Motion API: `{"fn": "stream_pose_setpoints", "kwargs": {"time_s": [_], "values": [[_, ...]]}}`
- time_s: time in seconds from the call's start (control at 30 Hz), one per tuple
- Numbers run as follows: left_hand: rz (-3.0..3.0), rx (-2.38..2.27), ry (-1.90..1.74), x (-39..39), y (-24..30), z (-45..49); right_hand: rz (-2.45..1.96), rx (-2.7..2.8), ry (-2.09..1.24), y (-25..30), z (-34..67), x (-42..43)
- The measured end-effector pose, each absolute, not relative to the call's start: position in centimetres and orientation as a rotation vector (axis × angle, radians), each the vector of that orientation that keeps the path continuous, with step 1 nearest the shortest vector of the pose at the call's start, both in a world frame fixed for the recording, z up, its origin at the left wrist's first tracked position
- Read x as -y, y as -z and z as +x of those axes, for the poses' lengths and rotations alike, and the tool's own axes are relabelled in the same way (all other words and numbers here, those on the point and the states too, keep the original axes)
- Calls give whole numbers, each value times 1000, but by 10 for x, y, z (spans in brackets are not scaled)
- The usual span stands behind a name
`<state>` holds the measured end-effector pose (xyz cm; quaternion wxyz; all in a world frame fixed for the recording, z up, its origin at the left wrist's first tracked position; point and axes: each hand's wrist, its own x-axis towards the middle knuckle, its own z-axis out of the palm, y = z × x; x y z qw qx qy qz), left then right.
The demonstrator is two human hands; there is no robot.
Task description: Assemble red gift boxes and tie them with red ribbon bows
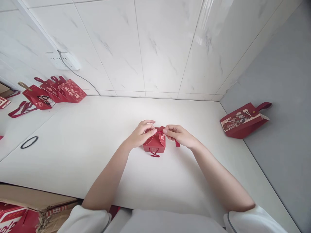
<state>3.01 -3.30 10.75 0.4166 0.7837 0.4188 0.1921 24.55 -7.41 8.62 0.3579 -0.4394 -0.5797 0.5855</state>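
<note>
A small red gift box [153,147] with curved top flaps stands on the white table, a twisted red cord handle [155,155] hanging down its near side. Across its top runs a thin red ribbon [159,131]. My left hand [142,133] is at the box's left, thumb and fingertips pinched at the ribbon, with other fingers raised over the top. On the right, my right hand [180,134] pinches the ribbon at the flap's edge, and a red ribbon tail [178,143] hangs below its fingers. My fingers partly hide the top of the box.
Several red gift boxes [72,91] with ribbon handles stand at the back left. Another red box [243,121] leans by the grey panel at right. A black ring [29,142] lies on the table [80,139]. An open cardboard box [36,197] holds red packaging at lower left.
</note>
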Motion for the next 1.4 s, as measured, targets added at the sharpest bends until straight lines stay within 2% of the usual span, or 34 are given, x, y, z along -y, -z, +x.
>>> {"fn": "stream_pose_setpoints", "kwargs": {"time_s": [0.33, 0.53, 0.7, 0.87, 1.03, 1.27, 1.4], "values": [[1904, -905, -514, 30, -103, 23, -1019, 1498, -1497, -77, 248, 76], [1977, -867, -516, 25, -104, 9, -1044, 1442, -1600, -67, 252, 72], [1869, -625, -354, 21, -118, -2, -1015, 1404, -1635, -70, 255, 70], [1734, -595, -207, 18, -124, -3, -1012, 1388, -1681, -73, 256, 72], [1623, -565, -474, 13, -121, 17, -970, 1379, -1744, -69, 256, 71], [1292, -428, -636, 8, -106, 46, -974, 1228, -1720, -63, 267, 64], [1199, -497, -724, 5, -100, 45, -949, 1268, -1735, -68, 279, 62]]}}
